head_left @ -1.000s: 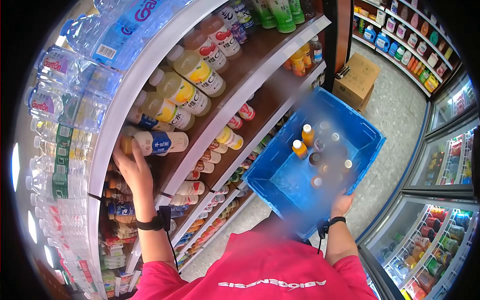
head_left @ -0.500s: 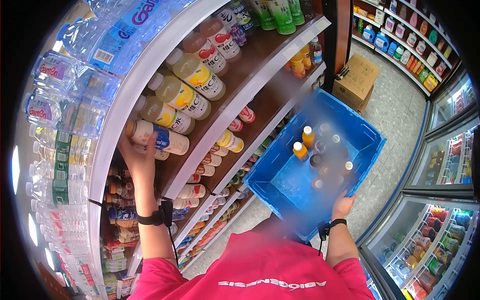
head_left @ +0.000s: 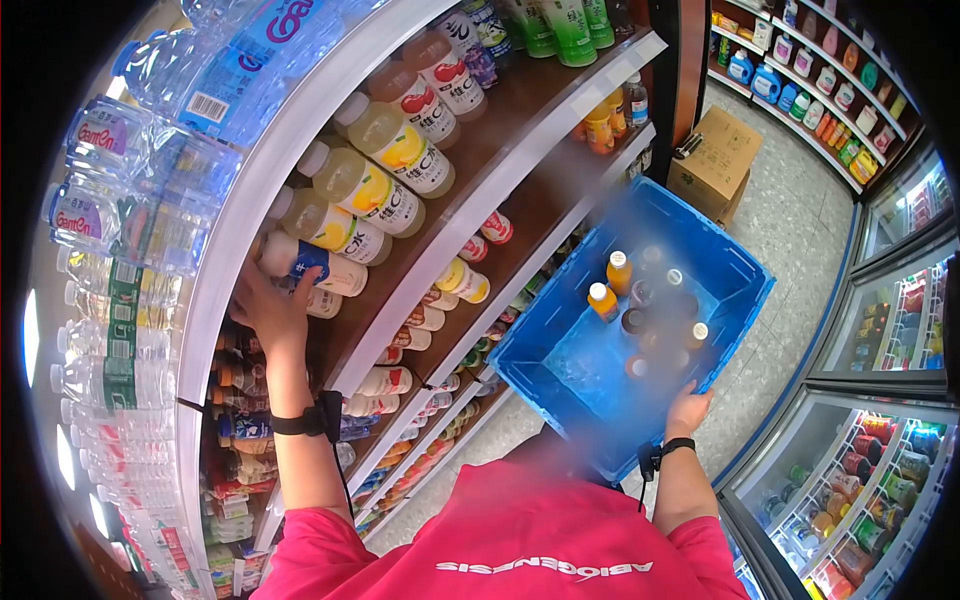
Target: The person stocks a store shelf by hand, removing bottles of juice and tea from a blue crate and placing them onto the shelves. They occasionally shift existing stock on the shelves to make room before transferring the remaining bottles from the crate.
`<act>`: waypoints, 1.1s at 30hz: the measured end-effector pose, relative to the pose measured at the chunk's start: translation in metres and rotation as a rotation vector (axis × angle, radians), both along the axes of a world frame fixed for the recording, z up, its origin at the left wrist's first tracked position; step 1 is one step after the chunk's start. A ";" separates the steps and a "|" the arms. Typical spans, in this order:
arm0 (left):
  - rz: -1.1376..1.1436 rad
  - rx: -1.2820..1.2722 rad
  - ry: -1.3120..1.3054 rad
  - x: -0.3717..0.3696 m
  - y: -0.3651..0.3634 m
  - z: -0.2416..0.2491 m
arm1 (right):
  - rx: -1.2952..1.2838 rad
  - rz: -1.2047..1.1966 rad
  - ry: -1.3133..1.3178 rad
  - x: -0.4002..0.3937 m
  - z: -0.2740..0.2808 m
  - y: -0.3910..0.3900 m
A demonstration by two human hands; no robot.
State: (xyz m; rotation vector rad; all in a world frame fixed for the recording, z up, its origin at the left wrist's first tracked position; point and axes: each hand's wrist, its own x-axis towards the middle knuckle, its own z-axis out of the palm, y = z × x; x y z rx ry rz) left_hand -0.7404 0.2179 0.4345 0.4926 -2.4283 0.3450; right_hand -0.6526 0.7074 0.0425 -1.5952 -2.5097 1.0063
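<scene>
My left hand (head_left: 272, 312) is at the shelf on the left, closed around the upper part of a white drink bottle (head_left: 345, 274) with a blue band on its label. The thumb lies over the near side; the other fingers are partly hidden. Another bottle (head_left: 323, 303) lies just below it in view. Beside it stand yellow-labelled vitamin drink bottles (head_left: 345, 232). My right hand (head_left: 686, 414) grips the near right rim of a blue plastic crate (head_left: 540, 345). Orange drink bottles (head_left: 604, 300) and several others are inside the crate, some blurred by a smear on the lens.
Packs of water bottles (head_left: 110, 215) stack up at the far left. Lower shelves (head_left: 400, 395) hold many more drinks. A cardboard box (head_left: 715, 155) stands on the floor beyond the crate. Glass-door fridges (head_left: 850, 480) line the right side.
The white bottle has turned in my left hand, so its blue band now faces further left and its cap is covered. My right hand and the crate have hardly moved.
</scene>
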 end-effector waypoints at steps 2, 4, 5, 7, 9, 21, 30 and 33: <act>-0.014 -0.018 0.010 0.001 0.000 -0.002 | 0.009 0.000 0.028 0.000 -0.003 0.000; -0.030 -0.037 0.021 0.005 0.000 -0.008 | 0.012 0.004 0.025 0.001 -0.002 0.000; -0.108 -0.051 0.145 0.010 0.001 -0.014 | 0.016 0.005 0.023 0.000 0.000 -0.001; -0.187 -0.065 0.268 0.020 -0.001 -0.026 | 0.008 0.008 0.016 0.000 0.002 -0.001; -0.372 0.134 0.502 0.029 -0.005 -0.040 | 0.002 0.012 0.009 0.000 -0.001 0.001; -0.335 1.039 0.288 0.025 -0.055 -0.076 | -0.003 0.010 0.023 0.002 -0.006 0.001; -0.373 1.035 0.261 0.027 -0.045 -0.075 | 0.020 0.012 0.025 0.000 -0.003 -0.001; -0.407 1.020 0.275 0.028 -0.045 -0.079 | -0.019 0.037 0.036 0.000 0.004 -0.002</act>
